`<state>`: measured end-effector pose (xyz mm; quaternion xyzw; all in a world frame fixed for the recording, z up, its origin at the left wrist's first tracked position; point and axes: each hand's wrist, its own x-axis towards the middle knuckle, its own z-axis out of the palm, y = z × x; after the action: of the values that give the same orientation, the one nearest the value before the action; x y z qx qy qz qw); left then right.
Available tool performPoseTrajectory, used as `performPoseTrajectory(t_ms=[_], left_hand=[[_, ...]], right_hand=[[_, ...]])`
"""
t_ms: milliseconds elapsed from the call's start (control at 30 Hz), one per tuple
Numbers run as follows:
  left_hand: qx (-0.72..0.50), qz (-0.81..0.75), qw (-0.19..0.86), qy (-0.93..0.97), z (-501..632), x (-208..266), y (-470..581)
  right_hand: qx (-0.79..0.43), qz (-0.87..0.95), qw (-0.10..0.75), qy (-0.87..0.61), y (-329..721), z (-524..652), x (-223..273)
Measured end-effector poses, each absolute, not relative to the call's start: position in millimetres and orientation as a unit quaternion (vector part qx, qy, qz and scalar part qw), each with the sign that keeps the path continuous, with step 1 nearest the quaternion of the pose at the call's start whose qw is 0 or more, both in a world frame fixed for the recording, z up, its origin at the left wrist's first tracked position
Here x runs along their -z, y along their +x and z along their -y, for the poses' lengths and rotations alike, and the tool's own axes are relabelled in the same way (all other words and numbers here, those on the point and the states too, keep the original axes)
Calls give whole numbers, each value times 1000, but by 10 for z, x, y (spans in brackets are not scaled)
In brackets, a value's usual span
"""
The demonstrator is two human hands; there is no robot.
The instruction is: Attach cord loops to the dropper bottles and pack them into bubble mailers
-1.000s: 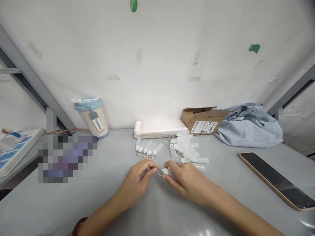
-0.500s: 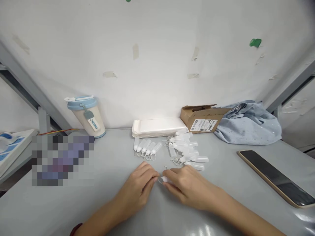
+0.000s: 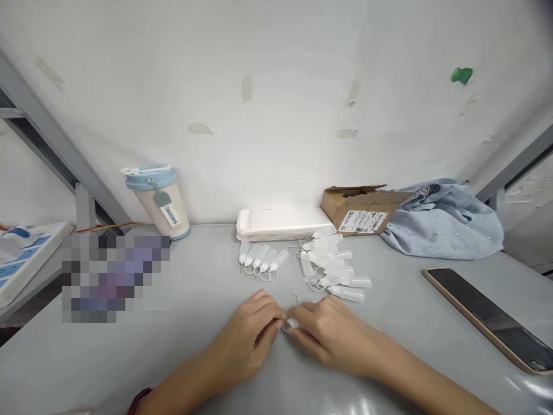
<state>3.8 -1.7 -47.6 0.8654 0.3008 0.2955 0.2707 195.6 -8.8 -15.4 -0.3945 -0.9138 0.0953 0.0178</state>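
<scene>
My right hand (image 3: 326, 331) is closed around a small white plastic dropper bottle (image 3: 292, 324), its tip pointing left and most of its body hidden by the fingers. At that tip, my left hand (image 3: 254, 328) pinches, thumb against forefinger, what looks like the bottle's thin white strap (image 3: 285, 327); its end is hidden. Beyond my hands, a row of several similar bottles (image 3: 263, 257) lies with looped straps towards me. To the right of the row is a looser pile of bottles (image 3: 334, 265), the nearest one close to my right hand.
Flat white cartons (image 3: 285, 222) are stacked against the wall beside an open brown cardboard box (image 3: 363, 216). A grey-blue cloth (image 3: 444, 222) and a phone (image 3: 488, 317) lie on the right. At left are a lidded cup (image 3: 162, 202), a blurred-out item (image 3: 121, 276) and a power strip (image 3: 26, 259).
The whole view has shifted slightly, so things appear a little further right. My hands keep nearly the same hold on the bottle and its tip, with the left fingertips slightly closer to it.
</scene>
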Motion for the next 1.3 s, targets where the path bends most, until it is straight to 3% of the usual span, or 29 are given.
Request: performPoseTrajectory(t_ms=[533,867,1300], left_hand=[[-296,-313,311,847,13,456,45],[-332,-357,338,805,-10,379,10],[-321,-390,363,783,35,442,67]], right_hand=[[-101,917,46,-384,1973,88,181],[-105,902,136,-396,2006,59,195],[-92,917,102,-374,1972,114,230]])
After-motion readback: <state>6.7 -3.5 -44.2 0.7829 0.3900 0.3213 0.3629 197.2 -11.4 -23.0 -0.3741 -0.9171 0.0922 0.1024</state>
